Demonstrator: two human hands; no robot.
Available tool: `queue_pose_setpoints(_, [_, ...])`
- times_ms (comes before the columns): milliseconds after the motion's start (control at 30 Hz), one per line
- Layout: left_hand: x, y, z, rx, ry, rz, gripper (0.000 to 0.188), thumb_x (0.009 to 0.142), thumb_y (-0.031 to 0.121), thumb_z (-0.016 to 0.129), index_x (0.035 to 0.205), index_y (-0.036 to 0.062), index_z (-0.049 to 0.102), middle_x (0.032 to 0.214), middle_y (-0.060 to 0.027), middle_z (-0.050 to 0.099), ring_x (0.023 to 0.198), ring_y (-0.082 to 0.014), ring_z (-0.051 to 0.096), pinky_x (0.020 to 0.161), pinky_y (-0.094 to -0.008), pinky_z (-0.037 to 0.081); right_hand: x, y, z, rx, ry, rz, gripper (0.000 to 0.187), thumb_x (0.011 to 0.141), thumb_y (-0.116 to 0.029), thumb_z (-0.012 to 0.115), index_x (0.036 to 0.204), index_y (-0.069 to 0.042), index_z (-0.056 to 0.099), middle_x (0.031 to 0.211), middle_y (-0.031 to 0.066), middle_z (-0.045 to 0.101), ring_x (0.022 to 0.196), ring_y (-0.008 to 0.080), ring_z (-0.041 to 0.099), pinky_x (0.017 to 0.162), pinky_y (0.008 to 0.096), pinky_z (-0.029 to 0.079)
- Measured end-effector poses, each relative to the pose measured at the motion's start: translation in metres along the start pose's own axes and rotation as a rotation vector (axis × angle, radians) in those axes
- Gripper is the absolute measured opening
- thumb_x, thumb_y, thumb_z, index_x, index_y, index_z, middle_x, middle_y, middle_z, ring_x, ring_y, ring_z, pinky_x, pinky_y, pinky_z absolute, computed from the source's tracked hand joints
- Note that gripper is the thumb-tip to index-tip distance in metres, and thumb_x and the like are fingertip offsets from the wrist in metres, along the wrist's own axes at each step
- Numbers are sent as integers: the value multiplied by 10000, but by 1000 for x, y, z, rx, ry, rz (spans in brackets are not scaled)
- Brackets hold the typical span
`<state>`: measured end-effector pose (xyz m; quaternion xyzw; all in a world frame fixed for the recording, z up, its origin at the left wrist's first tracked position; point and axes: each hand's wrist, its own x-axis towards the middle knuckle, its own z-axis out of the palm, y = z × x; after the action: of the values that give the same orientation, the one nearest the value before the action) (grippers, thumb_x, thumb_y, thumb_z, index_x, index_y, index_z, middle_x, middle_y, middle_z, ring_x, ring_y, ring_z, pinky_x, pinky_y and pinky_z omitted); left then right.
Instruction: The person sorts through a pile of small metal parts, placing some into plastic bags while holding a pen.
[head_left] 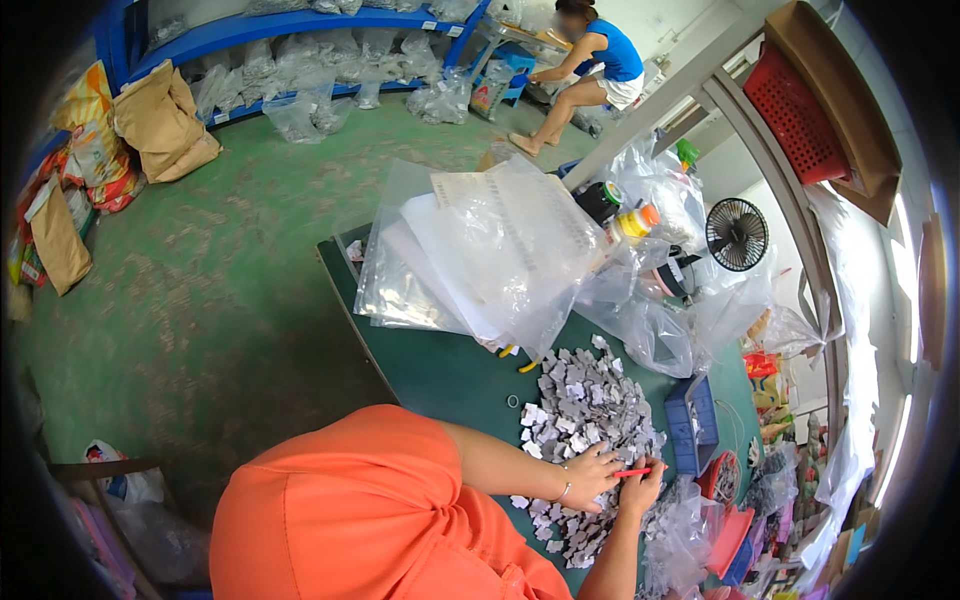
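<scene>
Orange cloth (340, 510), creased at the side, covers our shoulder nearest the camera. Just past it, our left hand (592, 477) lies on the pile of grey pieces (600, 400), fingers a little spread; we cannot tell whether they pinch a piece. At the pile's right side, our right hand (640, 490) has its fingers closed around 1 slim red stick (632, 472), whose left end lies just beside the left fingers. We see thin, flat, notched pieces, grey to whitish, too many to count. Left of the pile, 1 small pale ring (508, 402) lies on the green table top (415, 365). Right of the pile stands 1 blue plastic bin (692, 435). Beyond the pile are glossy clear plastic sheets (530, 230), 1 yellow bottle (632, 224) with an orange cap and 1 round black fan (737, 235).
</scene>
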<state>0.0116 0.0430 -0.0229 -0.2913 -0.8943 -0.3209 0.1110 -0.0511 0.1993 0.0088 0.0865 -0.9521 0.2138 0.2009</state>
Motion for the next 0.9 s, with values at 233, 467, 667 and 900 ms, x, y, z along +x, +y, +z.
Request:
queue_pose_setpoints(233, [-3,2,-2,-22,11,15,601,738,458,609,1142,18,541,1330,-169,391,1297,-336,281,1059,-528,154,-3,-2,0,30,29,-9,216,872,-255,567,932,-48,570,848,130,622,752,286,590,681,367,446])
queue_pose_setpoints(467, [-4,3,-8,-9,8,1,634,707,410,629,1184,7,516,1338,-168,389,1301,-325,285,1071,-507,160,3,15,9,162,73,-27,184,875,-203,580,854,-29,526,729,68,552,657,171,521,612,299,425])
queue_pose_setpoints(667, [-4,1,-5,-88,125,11,517,637,282,683,1078,38,568,1233,-140,458,1174,-300,405,961,-427,317,7,30,11,378,71,-49,134,875,-119,577,820,-36,488,713,3,477,637,95,435,568,238,379])
queue_pose_setpoints(900, [-2,6,-15,-23,23,-15,505,719,314,657,1127,44,532,1287,-152,419,1200,-320,378,970,-452,316,5,5,-12,483,22,16,105,834,-80,596,817,-27,507,766,28,501,730,135,464,825,277,375])
